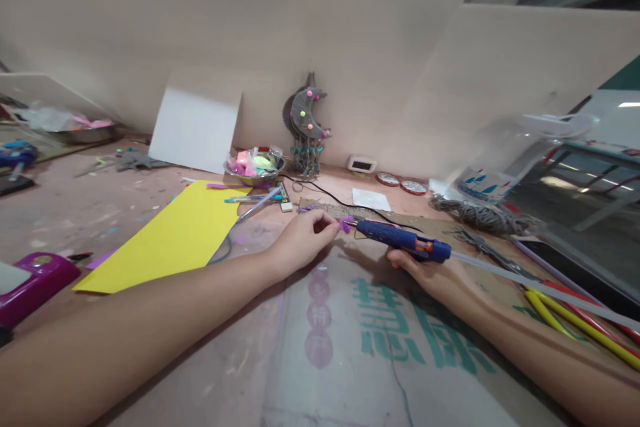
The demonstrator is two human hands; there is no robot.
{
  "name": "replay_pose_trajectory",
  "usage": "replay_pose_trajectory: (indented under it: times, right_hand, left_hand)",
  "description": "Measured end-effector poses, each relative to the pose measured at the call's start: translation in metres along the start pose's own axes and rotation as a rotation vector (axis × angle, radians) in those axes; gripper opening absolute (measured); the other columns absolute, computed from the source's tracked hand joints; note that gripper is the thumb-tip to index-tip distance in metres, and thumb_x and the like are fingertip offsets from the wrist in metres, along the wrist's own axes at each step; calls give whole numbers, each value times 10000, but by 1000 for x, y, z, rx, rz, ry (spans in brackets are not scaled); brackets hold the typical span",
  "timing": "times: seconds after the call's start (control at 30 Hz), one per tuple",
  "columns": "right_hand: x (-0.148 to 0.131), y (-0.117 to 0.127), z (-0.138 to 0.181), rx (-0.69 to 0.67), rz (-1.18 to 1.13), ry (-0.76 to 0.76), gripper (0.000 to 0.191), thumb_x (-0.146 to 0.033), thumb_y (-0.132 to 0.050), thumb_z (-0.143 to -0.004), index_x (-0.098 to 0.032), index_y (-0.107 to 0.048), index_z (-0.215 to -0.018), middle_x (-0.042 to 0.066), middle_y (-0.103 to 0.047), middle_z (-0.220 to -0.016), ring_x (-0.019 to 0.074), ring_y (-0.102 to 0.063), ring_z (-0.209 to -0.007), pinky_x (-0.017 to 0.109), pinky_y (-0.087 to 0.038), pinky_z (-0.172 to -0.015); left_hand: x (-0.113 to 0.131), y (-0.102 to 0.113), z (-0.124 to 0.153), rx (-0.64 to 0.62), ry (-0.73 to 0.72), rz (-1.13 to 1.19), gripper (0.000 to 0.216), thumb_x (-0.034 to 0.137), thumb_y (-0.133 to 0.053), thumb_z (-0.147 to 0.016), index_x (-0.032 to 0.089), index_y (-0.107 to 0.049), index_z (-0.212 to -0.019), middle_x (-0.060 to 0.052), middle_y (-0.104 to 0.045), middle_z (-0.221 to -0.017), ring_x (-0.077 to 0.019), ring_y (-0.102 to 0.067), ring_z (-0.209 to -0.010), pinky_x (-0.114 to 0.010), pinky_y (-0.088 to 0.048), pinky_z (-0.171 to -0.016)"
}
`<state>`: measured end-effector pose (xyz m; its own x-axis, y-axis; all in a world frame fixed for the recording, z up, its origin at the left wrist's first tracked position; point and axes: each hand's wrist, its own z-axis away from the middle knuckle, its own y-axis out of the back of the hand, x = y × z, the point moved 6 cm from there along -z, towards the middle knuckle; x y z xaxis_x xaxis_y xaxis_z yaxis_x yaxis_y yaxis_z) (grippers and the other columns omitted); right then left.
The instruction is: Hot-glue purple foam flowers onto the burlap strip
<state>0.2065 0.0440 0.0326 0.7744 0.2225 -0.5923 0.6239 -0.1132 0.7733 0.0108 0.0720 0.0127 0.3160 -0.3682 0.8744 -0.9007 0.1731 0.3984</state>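
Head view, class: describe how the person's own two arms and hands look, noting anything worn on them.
Both forearms are bare, with no sleeves in view. The left hand and right hand show no gloves, and no rings, watch or bracelets can be seen. No markings or bandages are visible on either arm.

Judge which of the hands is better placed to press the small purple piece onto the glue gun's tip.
Left, probably. The left hand already pinches the small purple piece right at the nozzle of the blue glue gun. The right hand is wrapped around the gun's grip, so it is occupied steadying the gun.
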Motion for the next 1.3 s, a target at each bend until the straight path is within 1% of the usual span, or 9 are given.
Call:
replay_pose_trajectory:
  times: [0.2, 0.4, 0.57, 0.63, 0.7, 0.77, 1.0, 1.2, 1.3]
  right_hand:
    - [6, 2, 0, 61, 35, 25, 259, -465, -571, -675, -244, -572, -540, 2, -601, -512, 194, -583, -515, 287, -457, -461]
    - [1, 0, 1, 37, 20, 70, 257, -452, -552, -706, -259, -580, -539, 10, -633, -562, 212, -604, -566, 304, -482, -497]
    - [3, -4, -1, -28, 32, 78, 219, -440, -549, -723, -261, -664, -774, 25, -690, -737, 257, -641, -714, 345, -520, -611]
    - [3, -4, -1, -33, 31, 85, 264, -435, -556, -722, -266, -657, -897, 20, -696, -848, 265, -643, -780, 357, -526, -670]
    - [2, -3, -1, -26, 16, 86, 317, -439, -560, -716, -265, -640, -969, 20, -695, -897, 269, -644, -801, 365, -528, -692]
    - [-1, -2, -1, -27, 1, 82, 323, -442, -561, -713, -260, -638, -969, 24, -699, -874, 271, -647, -787, 369, -532, -681]
    - [-3, -1, 0, 12, 11, 79, 181, -412, -581, -702, -265, -662, -771, 12, -700, -746, 258, -649, -735, 338, -530, -624]
    - [2, -1, 0, 14, 24, 40, 289, -423, -607, -690, -260, -656, -924, 17, -707, -787, 260, -652, -717, 326, -529, -594]
    - [1, -1, 0, 15, -4, 38, 293, -435, -606, -692, -268, -653, -928, 16, -708, -803, 257, -654, -739, 320, -531, -597]
  left_hand:
    - [-2, -1, -1, 1, 1, 11, 213, 328, -455, -790, 154, -576, -766, -24, -623, -764, -150, -562, -732, -248, -424, -676]
    - [0, 0, 0, 1, 3, 17, 203, 324, -459, -788, 159, -572, -753, -19, -622, -757, -147, -562, -727, -244, -423, -671]
    - [1, 0, 0, 6, 6, 21, 205, 327, -462, -785, 157, -569, -745, -20, -620, -748, -145, -558, -721, -243, -423, -667]
    - [1, 0, 0, 12, 6, 20, 204, 326, -463, -784, 157, -569, -742, -17, -615, -738, -141, -554, -710, -239, -419, -657]
    - [1, 0, 0, 12, 8, 15, 199, 325, -467, -782, 159, -568, -739, -13, -611, -733, -137, -551, -703, -235, -415, -650]
    - [1, 1, 0, 16, 12, 12, 198, 324, -467, -783, 160, -566, -734, -10, -608, -729, -135, -549, -701, -233, -413, -647]
    - [0, 0, -1, 8, 26, 2, 217, 340, -465, -781, 156, -577, -751, -20, -615, -740, -145, -548, -704, -244, -419, -645]
    - [-1, 0, -2, 11, 14, -1, 205, 331, -468, -782, 162, -576, -738, -12, -616, -731, -138, -547, -694, -237, -416, -636]
    - [-1, 0, -2, 15, 3, 3, 202, 328, -469, -782, 162, -573, -737, -9, -612, -730, -135, -547, -694, -236, -413, -640]
